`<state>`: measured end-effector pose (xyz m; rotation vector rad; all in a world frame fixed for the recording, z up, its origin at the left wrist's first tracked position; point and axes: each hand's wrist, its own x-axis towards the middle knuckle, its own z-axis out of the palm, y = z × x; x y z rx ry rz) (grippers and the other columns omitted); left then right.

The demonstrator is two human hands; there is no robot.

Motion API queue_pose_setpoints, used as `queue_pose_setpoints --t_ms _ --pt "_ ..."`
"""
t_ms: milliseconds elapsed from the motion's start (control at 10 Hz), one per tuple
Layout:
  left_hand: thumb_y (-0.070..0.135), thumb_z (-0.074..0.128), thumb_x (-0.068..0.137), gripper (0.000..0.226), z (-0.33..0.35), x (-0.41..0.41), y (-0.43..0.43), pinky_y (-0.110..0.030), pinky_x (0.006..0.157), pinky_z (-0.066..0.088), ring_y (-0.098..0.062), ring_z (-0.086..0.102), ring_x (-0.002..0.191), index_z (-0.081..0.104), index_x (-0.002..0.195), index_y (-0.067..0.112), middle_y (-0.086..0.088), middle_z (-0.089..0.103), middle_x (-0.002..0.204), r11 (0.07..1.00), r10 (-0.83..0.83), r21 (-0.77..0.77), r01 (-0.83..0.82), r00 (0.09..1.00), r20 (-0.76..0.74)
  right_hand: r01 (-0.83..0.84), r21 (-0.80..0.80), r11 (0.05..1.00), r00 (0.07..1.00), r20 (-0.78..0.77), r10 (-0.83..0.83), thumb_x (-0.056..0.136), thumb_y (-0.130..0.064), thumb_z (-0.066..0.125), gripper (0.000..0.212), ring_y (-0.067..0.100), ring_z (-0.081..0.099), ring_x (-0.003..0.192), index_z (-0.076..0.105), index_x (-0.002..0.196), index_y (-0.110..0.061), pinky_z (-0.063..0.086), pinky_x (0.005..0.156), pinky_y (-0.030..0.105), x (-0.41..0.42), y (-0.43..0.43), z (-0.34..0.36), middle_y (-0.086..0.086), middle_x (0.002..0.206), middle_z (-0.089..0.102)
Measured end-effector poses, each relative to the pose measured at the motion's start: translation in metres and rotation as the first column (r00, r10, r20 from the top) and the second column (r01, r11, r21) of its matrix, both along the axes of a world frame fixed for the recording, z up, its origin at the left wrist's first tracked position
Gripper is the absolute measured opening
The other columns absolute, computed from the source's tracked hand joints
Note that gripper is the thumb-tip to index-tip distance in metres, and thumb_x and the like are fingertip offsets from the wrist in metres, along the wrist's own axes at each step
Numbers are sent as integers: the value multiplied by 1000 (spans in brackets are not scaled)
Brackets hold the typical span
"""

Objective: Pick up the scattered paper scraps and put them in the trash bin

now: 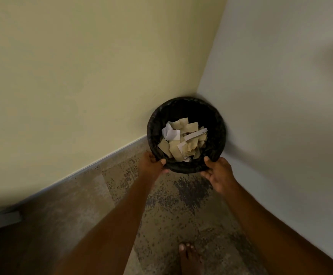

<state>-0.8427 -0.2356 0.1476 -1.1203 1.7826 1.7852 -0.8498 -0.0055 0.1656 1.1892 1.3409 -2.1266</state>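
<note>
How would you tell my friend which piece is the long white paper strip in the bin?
Look to the corner where the yellow wall meets the pale wall; the round black bin sits there. Among the paper scraps inside, right of the middle, it is the only long, narrow white strip; its neighbours are shorter tan or crumpled white pieces.

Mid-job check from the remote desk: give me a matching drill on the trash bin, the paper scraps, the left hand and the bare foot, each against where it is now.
Column one:
1. trash bin
2. paper scraps
3. left hand
4. bare foot

Column two:
A. lying inside the bin
B. on the speckled floor, at the bottom edge of the view
C. at the corner of the room
D. gripping the bin's near rim, thumb over the edge

Pairs: 1-C, 2-A, 3-D, 4-B
</note>
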Motion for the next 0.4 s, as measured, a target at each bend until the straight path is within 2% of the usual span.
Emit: queue_pose_setpoints --t_ms 100,200,300,400 --pt "6 75 97 40 12 -5 -2 -45 74 68 -31 78 83 54 131 3 -22 70 118 997 -67 -34 69 997 45 -11 24 1000 1000 0 11 103 -5 64 47 27 72 103 51 149 -2 65 63 38 3 2 5 19 141 66" --pt "20 80 95 67 23 -2 0 -45 82 64 -36 72 103 42 149 4 -25 61 139 991 -114 -57 117 992 52 -69 32 997 997 26 69 102 -20 69 47 36 74 103 53 144 -5 65 73 54 6 7 18 18 132 70" --pt "57 77 89 103 45 -5 -2 -58 108 53 -44 60 133 25 164 9 -21 45 160 959 -208 -189 213 977 45 -205 105 973 978 51 201 101 -40 71 51 33 68 111 56 141 -11 57 93 66 -5 6 54 7 130 69" --pt "59 67 96 92 67 19 -1 -42 110 46 -42 49 144 34 161 3 -20 47 158 926 -198 -316 205 979 53 -191 457 869 975 -17 223 98 -49 73 63 25 56 121 50 143 -11 52 101 49 13 -5 84 -2 129 54"
